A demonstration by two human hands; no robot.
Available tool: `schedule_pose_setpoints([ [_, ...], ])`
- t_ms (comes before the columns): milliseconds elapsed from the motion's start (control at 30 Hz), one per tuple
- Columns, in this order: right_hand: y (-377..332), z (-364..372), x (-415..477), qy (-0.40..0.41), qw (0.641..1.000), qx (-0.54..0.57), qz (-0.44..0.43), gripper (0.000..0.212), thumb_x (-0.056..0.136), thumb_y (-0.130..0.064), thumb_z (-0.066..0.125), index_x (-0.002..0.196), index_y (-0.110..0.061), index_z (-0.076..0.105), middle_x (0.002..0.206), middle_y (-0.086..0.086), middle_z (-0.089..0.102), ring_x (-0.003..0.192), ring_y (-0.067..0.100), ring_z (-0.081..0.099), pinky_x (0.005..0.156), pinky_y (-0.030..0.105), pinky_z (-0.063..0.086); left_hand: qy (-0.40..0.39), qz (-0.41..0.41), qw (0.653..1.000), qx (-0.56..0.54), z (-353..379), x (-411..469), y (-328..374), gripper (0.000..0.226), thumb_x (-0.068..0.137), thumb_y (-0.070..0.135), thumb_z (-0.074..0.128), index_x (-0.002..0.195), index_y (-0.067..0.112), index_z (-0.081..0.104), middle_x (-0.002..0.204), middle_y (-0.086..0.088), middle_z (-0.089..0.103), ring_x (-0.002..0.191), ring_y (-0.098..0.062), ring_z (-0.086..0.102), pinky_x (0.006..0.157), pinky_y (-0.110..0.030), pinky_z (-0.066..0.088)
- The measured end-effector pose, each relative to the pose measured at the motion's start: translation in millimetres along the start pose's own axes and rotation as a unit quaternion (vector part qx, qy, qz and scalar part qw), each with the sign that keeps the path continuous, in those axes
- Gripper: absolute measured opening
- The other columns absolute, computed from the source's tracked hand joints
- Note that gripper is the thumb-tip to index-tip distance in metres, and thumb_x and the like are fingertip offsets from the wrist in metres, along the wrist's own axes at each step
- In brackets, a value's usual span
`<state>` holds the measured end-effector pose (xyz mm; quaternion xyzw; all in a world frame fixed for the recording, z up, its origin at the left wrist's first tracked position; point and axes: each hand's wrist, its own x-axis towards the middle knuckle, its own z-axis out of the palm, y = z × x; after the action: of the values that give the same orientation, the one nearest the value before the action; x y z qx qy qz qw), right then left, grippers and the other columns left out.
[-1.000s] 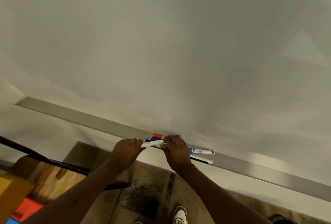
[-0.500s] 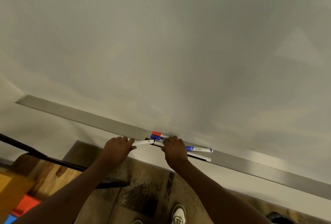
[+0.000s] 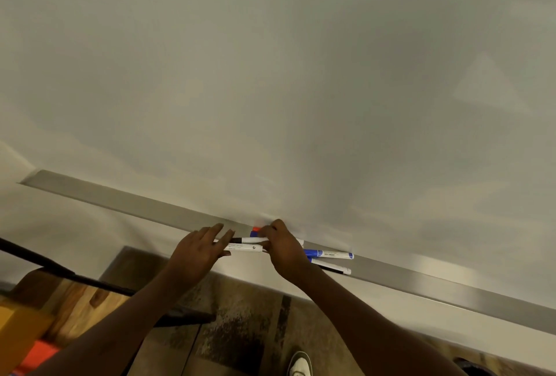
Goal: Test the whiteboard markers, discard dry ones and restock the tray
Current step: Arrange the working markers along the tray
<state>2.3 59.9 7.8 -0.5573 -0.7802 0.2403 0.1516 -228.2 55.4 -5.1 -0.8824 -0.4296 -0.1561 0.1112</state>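
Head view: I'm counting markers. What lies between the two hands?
Two white-barrelled whiteboard markers bridge the left hand and right hand at the grey metal tray, in head view.

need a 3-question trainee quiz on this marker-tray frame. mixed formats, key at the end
1. True or false: the whiteboard has writing on it.
2. The blue-capped marker to the right of the right hand is: A) lying flat on the tray; B) gripped in that hand; C) standing upright against the board.
3. Fill in: the cap peeking out beside the right hand's fingertips, against the board, is ____.

Key: 1 false, the board is blank. 2 A. 3 red, see the red cap.
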Motion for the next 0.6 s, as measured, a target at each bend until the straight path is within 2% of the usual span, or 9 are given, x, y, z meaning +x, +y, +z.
schedule_pose_setpoints([
  [100, -4.5, -6.3, 1.3, 0.028, 0.997, 0.067, -0.006, 0.019, 0.093, -0.010, 0.057, 0.110, -0.010, 0.064, 0.111, 0.010, 0.055, 0.092, 0.020, 0.056, 0.087, 0.030, 0.051, 0.013, 0.028, 1.000, 0.005, -3.6, 1.5, -1.3, 0.050, 0.103, 0.042, 0.016, 0.124, 0.008, 0.047, 0.108, -0.023, 0.067, 0.082, -0.032, 0.068, 0.063, -0.037, 0.056],
  [233, -10.3, -6.3, 0.7, 0.026, 0.995, 0.084, -0.044, 0.025, 0.093, -0.003, 0.055, 0.114, -0.005, 0.067, 0.109, 0.015, 0.061, 0.098, 0.025, 0.056, 0.084, 0.018, 0.041, 0.020, 0.051, 0.998, 0.008, -7.9, 1.6, -2.1, 0.053, 0.104, 0.038, 0.023, 0.111, 0.001, 0.062, 0.099, -0.019, 0.070, 0.074, -0.026, 0.068, 0.058, -0.033, 0.055],
  [300, -13.4, -9.3, -0.3, 0.032, 0.992, 0.110, -0.045, 0.029, 0.091, 0.002, 0.054, 0.117, -0.005, 0.066, 0.111, 0.016, 0.060, 0.101, 0.024, 0.056, 0.083, 0.015, 0.041, 0.014, 0.053, 0.999, 0.005, -12.1, 1.5, -1.4, 0.045, 0.103, 0.035, 0.028, 0.114, 0.001, 0.056, 0.091, -0.015, 0.070, 0.067, -0.021, 0.065, 0.053, -0.029, 0.053],
  [367, -16.1, -11.8, -3.8, 0.030, 0.986, 0.155, -0.048, 0.030, 0.091, 0.005, 0.052, 0.116, -0.005, 0.066, 0.108, 0.016, 0.061, 0.094, 0.021, 0.058, 0.077, 0.015, 0.046, 0.017, 0.068, 0.998, 0.000, -14.6, 0.3, -0.7, 0.035, 0.091, 0.028, 0.057, 0.115, 0.003, 0.053, 0.083, -0.011, 0.069, 0.061, -0.018, 0.061, 0.049, -0.026, 0.049],
  [400, -20.1, -14.4, -7.4, 0.029, 0.979, 0.197, -0.050, 0.027, 0.093, 0.001, 0.050, 0.115, -0.004, 0.066, 0.104, 0.017, 0.061, 0.087, 0.021, 0.060, 0.074, 0.018, 0.050, 0.008, 0.072, 0.997, -0.011, -15.7, -0.5, 0.2, 0.043, 0.078, 0.023, 0.073, 0.112, 0.004, 0.054, 0.080, -0.009, 0.067, 0.058, -0.016, 0.060, 0.047, -0.026, 0.049],
  [500, -29.1, -17.5, -13.0, 0.100, 0.933, 0.343, 0.032, 0.027, 0.101, -0.022, 0.041, 0.101, -0.011, 0.066, 0.088, 0.014, 0.065, 0.075, 0.020, 0.063, 0.068, 0.032, 0.056, -0.021, 0.050, 0.998, -0.017, -18.9, -0.8, -1.2, 0.054, 0.058, 0.019, 0.089, 0.101, 0.008, 0.058, 0.075, -0.006, 0.063, 0.054, -0.013, 0.055, 0.045, -0.024, 0.047],
  [533, -25.9, -17.2, -10.1, 0.123, 0.929, 0.339, 0.087, 0.031, 0.101, -0.028, 0.039, 0.096, -0.014, 0.066, 0.086, 0.010, 0.066, 0.076, 0.018, 0.063, 0.071, 0.032, 0.054, -0.021, 0.037, 0.999, -0.012, -19.5, -1.3, -3.0, 0.050, 0.057, 0.019, 0.089, 0.097, 0.008, 0.062, 0.073, -0.005, 0.062, 0.053, -0.012, 0.054, 0.044, -0.023, 0.045],
  [567, -20.9, -17.8, -6.1, 0.137, 0.943, 0.271, 0.135, 0.031, 0.100, -0.033, 0.039, 0.095, -0.016, 0.065, 0.086, 0.006, 0.066, 0.079, 0.017, 0.062, 0.075, 0.030, 0.051, -0.018, 0.026, 0.999, -0.008, -18.8, -2.3, -5.7, 0.045, 0.057, 0.018, 0.089, 0.094, 0.007, 0.065, 0.072, -0.005, 0.062, 0.052, -0.011, 0.052, 0.043, -0.022, 0.044],
  [600, -12.7, -16.9, -2.6, 0.127, 0.970, 0.139, 0.157, 0.028, 0.100, -0.033, 0.042, 0.098, -0.016, 0.064, 0.091, 0.003, 0.066, 0.083, 0.017, 0.061, 0.078, 0.029, 0.049, -0.022, 0.016, 1.000, -0.005, -19.0, -3.9, -8.7, 0.041, 0.058, 0.017, 0.089, 0.092, 0.007, 0.067, 0.072, -0.005, 0.061, 0.051, -0.011, 0.051, 0.043, -0.022, 0.042],
])
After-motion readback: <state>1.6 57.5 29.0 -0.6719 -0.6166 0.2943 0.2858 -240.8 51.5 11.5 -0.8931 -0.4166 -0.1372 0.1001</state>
